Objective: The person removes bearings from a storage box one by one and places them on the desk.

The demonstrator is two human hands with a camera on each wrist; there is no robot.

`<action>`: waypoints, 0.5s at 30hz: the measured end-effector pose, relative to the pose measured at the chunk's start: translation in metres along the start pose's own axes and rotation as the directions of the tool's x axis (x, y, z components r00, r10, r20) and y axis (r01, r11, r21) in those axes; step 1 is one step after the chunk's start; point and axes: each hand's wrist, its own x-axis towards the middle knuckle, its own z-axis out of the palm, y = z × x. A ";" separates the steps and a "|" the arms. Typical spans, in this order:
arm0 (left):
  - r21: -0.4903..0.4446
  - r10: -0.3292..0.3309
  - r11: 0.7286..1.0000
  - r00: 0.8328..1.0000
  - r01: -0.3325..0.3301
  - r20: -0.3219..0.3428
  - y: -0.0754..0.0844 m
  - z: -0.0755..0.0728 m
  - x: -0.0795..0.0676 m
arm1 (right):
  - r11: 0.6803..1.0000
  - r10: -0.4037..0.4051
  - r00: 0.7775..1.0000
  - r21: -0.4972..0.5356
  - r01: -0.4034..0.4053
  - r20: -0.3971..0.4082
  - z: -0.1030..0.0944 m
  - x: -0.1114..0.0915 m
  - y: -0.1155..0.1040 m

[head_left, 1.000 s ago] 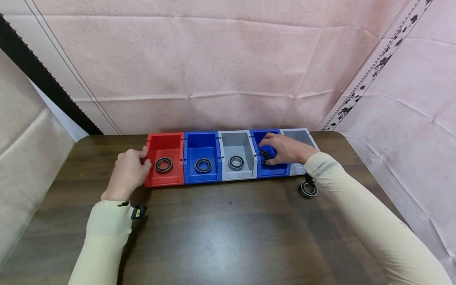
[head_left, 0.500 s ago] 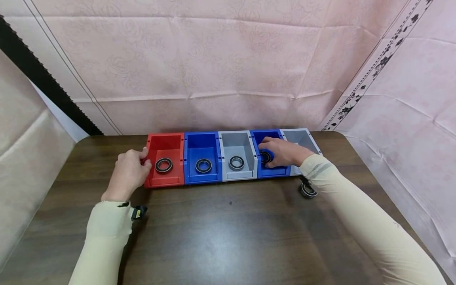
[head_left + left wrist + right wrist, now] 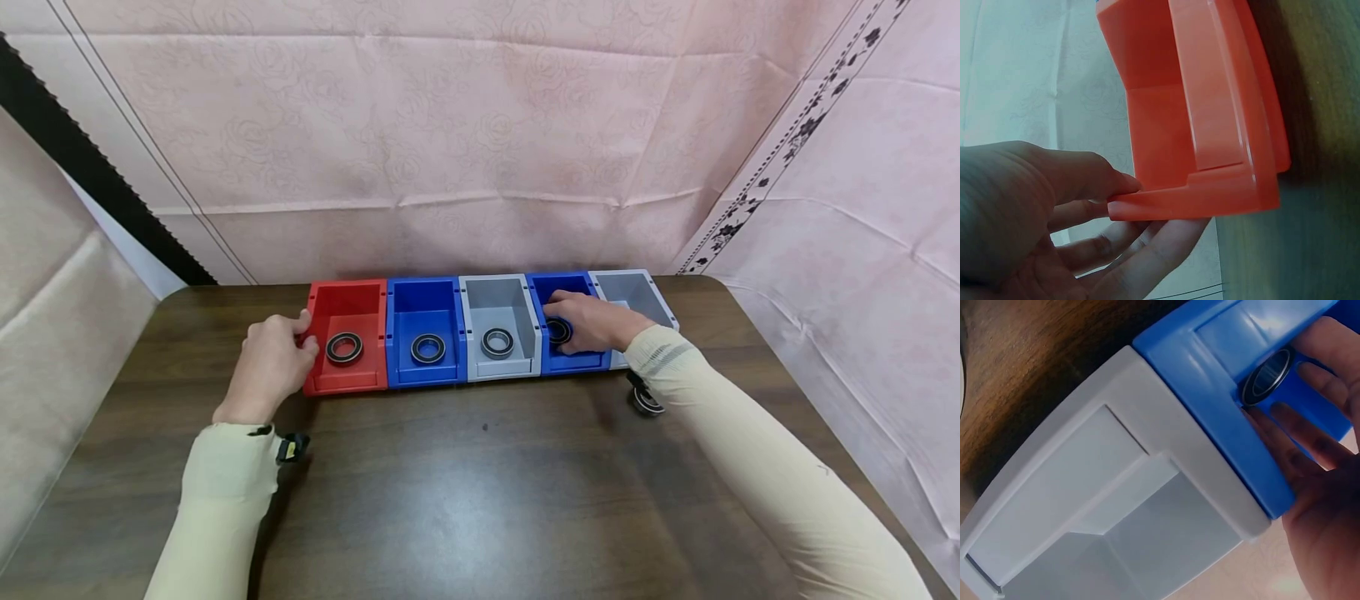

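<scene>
My left hand [image 3: 270,362] pinches the left side wall of a red bin [image 3: 348,385] at the left end of a joined row. In the left wrist view the thumb is inside that wall and the other fingers outside. My right hand [image 3: 596,323] reaches into the second blue bin [image 3: 573,362], its thumb and fingers curled around a ball bearing [image 3: 1267,376]. That bearing sits low in the bin, partly covered by the hand. Other bearings lie flat in the red bin [image 3: 344,348], the first blue bin [image 3: 428,349] and the middle grey bin [image 3: 498,343].
A grey bin [image 3: 637,292] ends the row on the right. One more bearing [image 3: 645,402] lies on the wooden table [image 3: 465,475] in front of it, partly hidden by my right cuff. Pink patterned cloth [image 3: 450,167] hangs behind the row.
My right hand has shifted slightly left and lower in the second blue bin, and its cuff covers more of the bearing on the table. The left hand has stayed on the red bin.
</scene>
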 end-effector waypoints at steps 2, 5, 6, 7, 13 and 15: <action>-0.002 -0.004 1.000 1.000 0.004 0.005 0.000 0.000 0.000 | 1.000 -0.003 1.000 -0.007 0.003 -0.007 0.001 0.001 -0.001; -0.007 -0.014 1.000 1.000 0.014 0.016 0.000 0.000 0.001 | 1.000 -0.015 1.000 -0.025 0.015 -0.020 0.002 0.003 -0.002; -0.009 -0.018 1.000 1.000 0.018 0.019 0.000 0.000 0.001 | 0.999 -0.017 1.000 -0.029 0.016 -0.022 0.002 0.003 -0.002; -0.010 -0.020 1.000 1.000 0.020 0.022 0.000 0.000 0.001 | 0.999 -0.019 1.000 -0.033 0.018 -0.024 0.003 0.004 -0.002; -0.001 -0.012 1.000 1.000 0.012 0.015 0.000 0.000 0.001 | 0.999 -0.010 1.000 -0.033 0.009 -0.025 0.005 0.008 -0.002; 0.004 -0.010 1.000 1.000 0.010 0.009 -0.001 0.000 0.001 | 0.999 -0.012 1.000 -0.033 0.011 -0.028 0.006 0.009 -0.002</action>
